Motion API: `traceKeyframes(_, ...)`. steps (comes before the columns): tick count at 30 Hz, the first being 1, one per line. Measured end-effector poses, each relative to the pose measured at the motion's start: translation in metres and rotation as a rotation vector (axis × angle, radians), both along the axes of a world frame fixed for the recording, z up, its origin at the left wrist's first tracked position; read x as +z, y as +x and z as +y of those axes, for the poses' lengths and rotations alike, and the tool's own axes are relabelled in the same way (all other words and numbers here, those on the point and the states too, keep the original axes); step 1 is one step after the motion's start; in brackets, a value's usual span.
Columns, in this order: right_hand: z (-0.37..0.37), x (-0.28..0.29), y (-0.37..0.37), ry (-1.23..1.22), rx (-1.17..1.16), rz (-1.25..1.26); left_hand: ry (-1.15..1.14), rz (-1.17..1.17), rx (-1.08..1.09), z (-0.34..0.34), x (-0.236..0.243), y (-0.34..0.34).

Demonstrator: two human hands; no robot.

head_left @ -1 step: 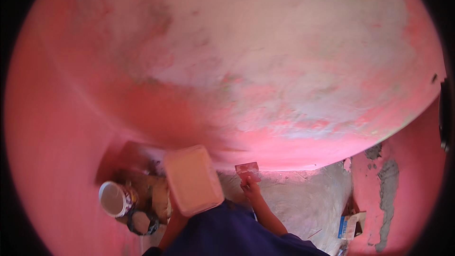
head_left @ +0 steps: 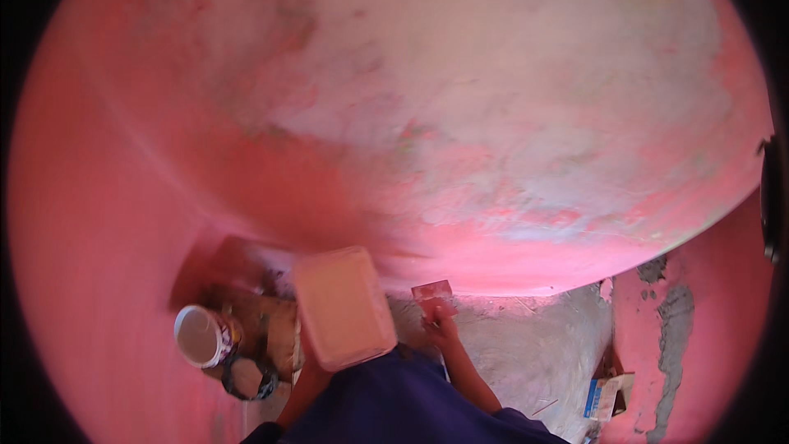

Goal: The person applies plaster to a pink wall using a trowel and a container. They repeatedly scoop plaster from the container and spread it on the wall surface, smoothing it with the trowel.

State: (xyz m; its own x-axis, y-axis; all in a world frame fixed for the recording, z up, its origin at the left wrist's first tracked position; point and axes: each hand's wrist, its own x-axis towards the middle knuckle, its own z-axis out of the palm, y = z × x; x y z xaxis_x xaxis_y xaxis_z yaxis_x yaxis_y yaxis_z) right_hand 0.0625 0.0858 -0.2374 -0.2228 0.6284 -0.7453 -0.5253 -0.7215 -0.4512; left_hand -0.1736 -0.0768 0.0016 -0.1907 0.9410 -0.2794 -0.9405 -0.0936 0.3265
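A chalky, matt pale coat lies unevenly over smooth pink paint on a curved-looking wall (head_left: 493, 74), above a dusty, rough grey floor (head_left: 534, 353). A rectangular tray-like piece (head_left: 345, 308) looks like smooth, dull plastic; the flat spreader's (head_left: 431, 291) material is unclear. Soft dark cloth (head_left: 370, 403), a plastic-looking white bucket (head_left: 224, 342) and a paperboard box (head_left: 606, 397) complete the textures.

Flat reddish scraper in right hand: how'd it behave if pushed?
The scraper probably weighs little, since the right hand alone holds it. Its broad, flat shape suggests it would slide rather than roll. It looks fairly stiff, showing no visible bend.
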Motion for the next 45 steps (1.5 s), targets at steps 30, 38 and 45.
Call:
traceKeyframes(30, 0.082, 0.416, -0.07, 1.608, 0.719, -0.768, -0.126, 0.126, -0.076, 0.037, 0.065, 0.016)
traceKeyframes(38, 0.087, 0.422, -0.084, 1.649, 0.792, -0.733, -0.153, 0.171, -0.088, 0.035, 0.061, 0.015)
traceKeyframes(45, 0.086, 0.425, -0.086, 1.622, 0.902, -0.747, 0.065, -0.155, -0.123, 0.033, 0.037, 0.015)
